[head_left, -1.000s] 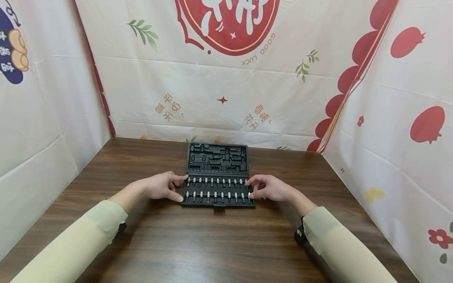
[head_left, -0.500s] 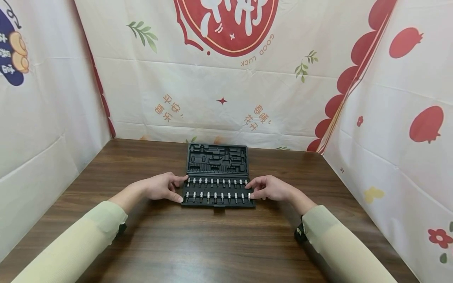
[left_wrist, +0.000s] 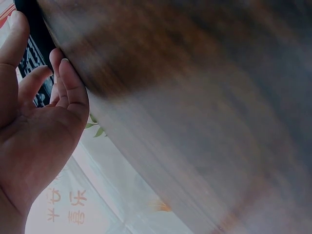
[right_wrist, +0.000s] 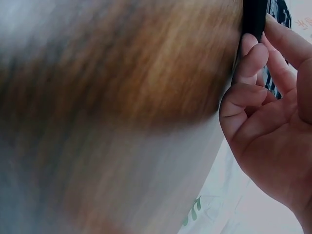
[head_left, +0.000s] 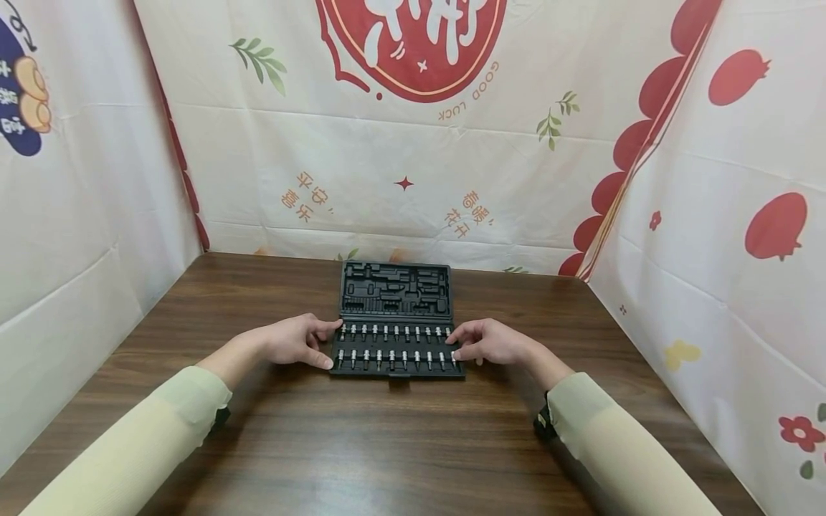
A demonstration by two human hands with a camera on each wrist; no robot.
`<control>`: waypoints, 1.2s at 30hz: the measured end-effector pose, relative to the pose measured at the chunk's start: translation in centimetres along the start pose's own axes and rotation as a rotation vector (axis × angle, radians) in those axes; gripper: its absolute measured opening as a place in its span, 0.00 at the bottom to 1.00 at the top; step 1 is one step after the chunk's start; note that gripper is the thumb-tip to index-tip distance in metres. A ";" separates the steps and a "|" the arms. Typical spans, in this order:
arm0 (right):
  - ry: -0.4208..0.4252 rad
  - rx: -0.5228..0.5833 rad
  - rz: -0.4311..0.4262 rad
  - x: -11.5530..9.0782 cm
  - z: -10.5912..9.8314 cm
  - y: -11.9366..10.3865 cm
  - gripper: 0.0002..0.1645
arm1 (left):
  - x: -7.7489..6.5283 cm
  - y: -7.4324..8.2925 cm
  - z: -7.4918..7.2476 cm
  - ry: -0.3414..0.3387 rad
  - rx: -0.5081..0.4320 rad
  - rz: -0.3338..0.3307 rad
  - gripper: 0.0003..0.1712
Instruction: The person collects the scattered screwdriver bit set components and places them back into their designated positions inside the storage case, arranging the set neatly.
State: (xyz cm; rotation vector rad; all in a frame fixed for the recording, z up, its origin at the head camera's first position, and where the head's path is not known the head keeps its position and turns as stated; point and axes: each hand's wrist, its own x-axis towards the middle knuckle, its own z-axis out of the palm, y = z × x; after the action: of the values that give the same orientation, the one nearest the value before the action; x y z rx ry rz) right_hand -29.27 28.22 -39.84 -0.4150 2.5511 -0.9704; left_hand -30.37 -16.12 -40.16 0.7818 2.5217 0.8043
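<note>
In the head view an opened black socket set case [head_left: 399, 345] lies on the table, its lid [head_left: 396, 289] folded back and showing moulded recesses. Two rows of silver bit sockets [head_left: 391, 358] fill the lower half. My left hand [head_left: 293, 340] holds the case's left side, thumb at the front corner and a finger near the hinge. At the opposite end my right hand [head_left: 493, 342] grips the right edge, its thumb and index finger over the outermost sockets. Both wrist views show curled fingers against the case's side wall [right_wrist: 253, 19]; the case is mostly out of frame there.
The brown wood-grain table [head_left: 387, 451] stretches in front of the case and to both sides. Printed white cloth [head_left: 387, 143] hangs behind the table, with more cloth along its left and right edges.
Almost nothing differs. The view has shifted very slightly, while both hands stay at the two ends of the case and the case keeps its place.
</note>
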 end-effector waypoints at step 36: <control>-0.025 -0.007 -0.019 0.6 0.0 0.5 0.18 | 0.1 -0.1 0.1 0.004 -0.001 -0.007 0.55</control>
State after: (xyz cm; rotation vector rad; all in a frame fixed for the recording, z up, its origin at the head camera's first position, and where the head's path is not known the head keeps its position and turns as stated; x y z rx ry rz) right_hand -29.89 28.40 -40.33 -0.4516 2.5334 -0.9575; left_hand -30.38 -16.05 -40.33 0.7712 2.5263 0.8051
